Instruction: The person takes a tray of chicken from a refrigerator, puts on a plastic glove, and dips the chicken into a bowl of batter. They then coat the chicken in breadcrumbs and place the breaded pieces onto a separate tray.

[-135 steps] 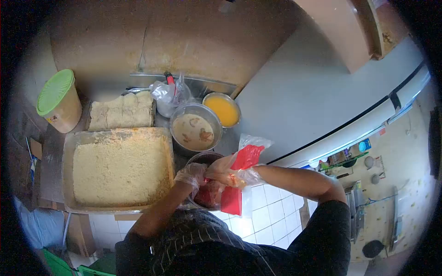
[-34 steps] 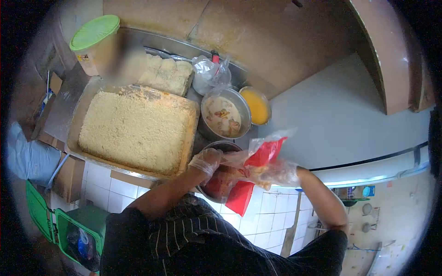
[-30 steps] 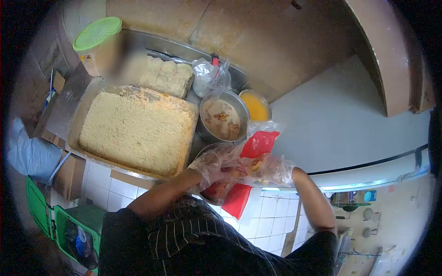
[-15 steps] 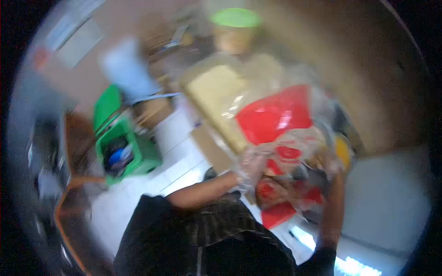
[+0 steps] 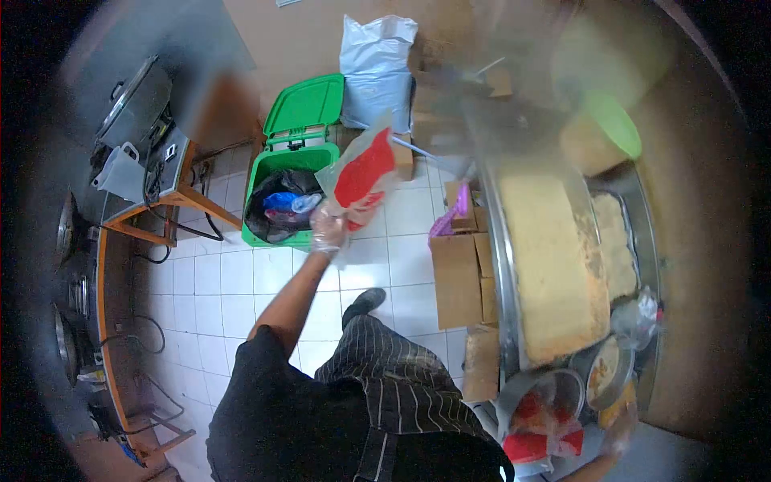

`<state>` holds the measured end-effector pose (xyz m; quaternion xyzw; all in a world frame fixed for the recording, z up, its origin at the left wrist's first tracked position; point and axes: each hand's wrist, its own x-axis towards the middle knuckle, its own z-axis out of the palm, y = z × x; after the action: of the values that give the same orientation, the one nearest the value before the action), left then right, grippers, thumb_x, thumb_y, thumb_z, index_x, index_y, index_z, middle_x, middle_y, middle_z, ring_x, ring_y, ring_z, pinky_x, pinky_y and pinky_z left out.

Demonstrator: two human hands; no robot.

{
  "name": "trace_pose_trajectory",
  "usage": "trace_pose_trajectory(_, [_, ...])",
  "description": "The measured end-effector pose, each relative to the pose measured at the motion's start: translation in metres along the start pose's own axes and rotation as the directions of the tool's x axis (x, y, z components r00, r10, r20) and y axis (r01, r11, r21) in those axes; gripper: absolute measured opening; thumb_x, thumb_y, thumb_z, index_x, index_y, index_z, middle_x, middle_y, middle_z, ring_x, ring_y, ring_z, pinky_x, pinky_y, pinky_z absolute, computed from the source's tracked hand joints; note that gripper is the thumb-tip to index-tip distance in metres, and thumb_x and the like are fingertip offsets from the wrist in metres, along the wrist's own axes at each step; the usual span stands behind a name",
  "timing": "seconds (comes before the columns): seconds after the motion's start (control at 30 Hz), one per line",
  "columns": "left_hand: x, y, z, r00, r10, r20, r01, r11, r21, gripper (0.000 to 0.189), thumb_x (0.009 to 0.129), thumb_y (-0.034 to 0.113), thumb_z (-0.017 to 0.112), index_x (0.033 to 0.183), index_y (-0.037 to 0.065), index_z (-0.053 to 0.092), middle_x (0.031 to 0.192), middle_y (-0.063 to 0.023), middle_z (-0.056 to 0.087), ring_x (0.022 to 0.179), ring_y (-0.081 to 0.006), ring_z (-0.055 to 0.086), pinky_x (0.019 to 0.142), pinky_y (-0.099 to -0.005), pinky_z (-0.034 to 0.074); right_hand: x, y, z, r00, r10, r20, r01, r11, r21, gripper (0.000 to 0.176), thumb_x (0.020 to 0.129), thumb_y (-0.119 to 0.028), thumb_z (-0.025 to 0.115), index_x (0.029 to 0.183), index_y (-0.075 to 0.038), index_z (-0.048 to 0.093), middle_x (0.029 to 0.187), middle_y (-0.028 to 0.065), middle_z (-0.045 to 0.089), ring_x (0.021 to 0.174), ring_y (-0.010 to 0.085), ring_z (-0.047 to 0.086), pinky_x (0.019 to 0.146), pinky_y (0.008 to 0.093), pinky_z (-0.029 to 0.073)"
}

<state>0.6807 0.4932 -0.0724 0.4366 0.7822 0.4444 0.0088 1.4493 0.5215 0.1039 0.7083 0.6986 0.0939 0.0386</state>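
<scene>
In my gloved left hand (image 5: 328,229) is a clear plastic bag with red print (image 5: 363,178), gripped at its lower end. The bag stands up beside the open green bin (image 5: 250,189), which has a black liner and blue and pink waste inside. At the lower right my gloved right hand (image 5: 618,434) is blurred, its fingers not readable, close to a yellow packet (image 5: 617,403). Near it a metal bowl (image 5: 514,394) contains another red-printed plastic bag (image 5: 534,446). A smaller round pan (image 5: 606,373) with light crumbs sits above that hand.
A long tray with a pale slab (image 5: 554,265) lies on the right, beside a green-rimmed tub (image 5: 614,128). Cardboard boxes (image 5: 458,281) stand on the tiled floor. A white sack (image 5: 376,64) leans behind the bin; a wooden-framed table (image 5: 205,205) with pots is left.
My left hand has moved from the bowl area toward the green bin, carrying a red-printed bag. The view has turned left, and my right hand now sits at the lower right edge.
</scene>
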Motion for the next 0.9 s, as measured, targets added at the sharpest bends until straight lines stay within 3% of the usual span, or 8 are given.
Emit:
trace_pose_trajectory(0.2, [0.081, -0.256, -0.030, 0.997, 0.069, 0.026, -0.061, 0.971, -0.231, 0.030, 0.075, 0.007, 0.063, 0.105, 0.004, 0.065, 0.105, -0.0153, 0.067, 0.097, -0.0335, 0.064, 0.086, -0.0396, 0.050, 0.071, -0.277, 0.031, 0.998, 0.068, 0.007, -0.059, 0.798, 0.599, 0.052, 0.089, -0.028, 0.052, 0.138, -0.009, 0.044, 0.131, 0.0187, 0.051, 0.124, 0.0358, 0.045, 0.105, 0.0469, 0.034])
trace_pose_trajectory(0.3, [0.107, -0.324, -0.039, 0.949, -0.189, 0.250, 0.092, 0.930, 0.356, 0.025, 0.082, 0.023, 0.064, 0.104, 0.010, 0.067, 0.103, -0.0147, 0.068, 0.095, -0.0371, 0.064, 0.085, -0.0457, 0.051, 0.079, -0.341, 0.054, 0.975, 0.126, 0.185, -0.222, 0.657, 0.720, 0.052, 0.091, -0.029, 0.050, 0.138, -0.010, 0.043, 0.133, 0.0178, 0.049, 0.126, 0.0347, 0.043, 0.107, 0.0469, 0.032])
trace_pose_trajectory(0.33, [0.108, -0.368, -0.026, 0.858, -0.455, 0.237, 0.287, 0.808, 0.515, 0.028, 0.082, 0.029, 0.066, 0.105, 0.012, 0.068, 0.105, -0.0128, 0.068, 0.096, -0.0367, 0.064, 0.085, -0.0450, 0.051, 0.078, -0.348, 0.058, 0.958, 0.156, 0.240, -0.286, 0.577, 0.765, 0.051, 0.091, -0.029, 0.049, 0.139, -0.010, 0.042, 0.134, 0.0175, 0.049, 0.126, 0.0344, 0.042, 0.107, 0.0469, 0.032])
trace_pose_trajectory(0.57, [0.118, -0.443, 0.026, 0.271, -0.841, 0.468, -0.075, 0.466, 0.881, 0.061, 0.075, 0.044, 0.073, 0.127, 0.017, 0.057, 0.133, -0.0110, 0.055, 0.121, -0.0317, 0.053, 0.093, -0.0572, 0.045, 0.068, -0.332, 0.044, 0.877, 0.312, 0.365, -0.317, -0.193, 0.929, 0.050, 0.095, -0.032, 0.045, 0.140, -0.012, 0.040, 0.138, 0.0154, 0.045, 0.131, 0.0319, 0.038, 0.110, 0.0467, 0.027])
trace_pose_trajectory(0.7, [0.082, -0.512, 0.049, 0.322, -0.776, 0.542, -0.122, 0.534, 0.837, 0.061, 0.081, 0.040, 0.068, 0.132, 0.012, 0.051, 0.138, -0.0164, 0.049, 0.126, -0.0355, 0.046, 0.100, -0.0563, 0.038, 0.073, -0.293, 0.004, 0.906, 0.287, 0.311, -0.197, -0.363, 0.911, 0.049, 0.097, -0.034, 0.042, 0.141, -0.014, 0.038, 0.140, 0.0142, 0.043, 0.133, 0.0305, 0.035, 0.112, 0.0467, 0.025])
trace_pose_trajectory(0.8, [0.066, -0.529, 0.028, 0.481, -0.597, 0.643, -0.203, 0.638, 0.743, 0.056, 0.085, 0.038, 0.063, 0.131, 0.008, 0.050, 0.139, -0.0200, 0.045, 0.128, -0.0386, 0.043, 0.104, -0.0540, 0.035, 0.058, -0.251, -0.030, 0.955, -0.229, 0.186, -0.294, -0.678, 0.674, 0.049, 0.098, -0.035, 0.040, 0.142, -0.015, 0.037, 0.142, 0.0133, 0.042, 0.135, 0.0294, 0.034, 0.113, 0.0466, 0.023])
trace_pose_trajectory(0.83, [0.062, -0.536, 0.019, 0.527, -0.515, 0.676, -0.225, 0.683, 0.695, 0.055, 0.086, 0.037, 0.061, 0.131, 0.007, 0.050, 0.139, -0.0213, 0.044, 0.128, -0.0396, 0.042, 0.105, -0.0532, 0.034, 0.059, -0.267, -0.028, 0.931, 0.288, 0.226, -0.140, -0.288, 0.947, 0.050, 0.100, -0.030, 0.041, 0.144, -0.009, 0.031, 0.142, 0.0164, 0.039, 0.128, 0.0300, 0.041, 0.104, 0.0475, 0.039])
trace_pose_trajectory(0.9, [0.064, -0.542, 0.004, 0.603, -0.334, 0.724, -0.284, 0.759, 0.586, 0.052, 0.089, 0.035, 0.057, 0.130, 0.004, 0.050, 0.140, -0.0237, 0.042, 0.129, -0.0416, 0.039, 0.107, -0.0516, 0.033, 0.066, -0.283, -0.036, 0.826, 0.478, 0.297, -0.104, -0.389, 0.915, 0.060, 0.095, -0.044, 0.037, 0.146, -0.012, 0.028, 0.145, 0.0175, 0.034, 0.131, 0.0332, 0.037, 0.106, 0.0502, 0.035])
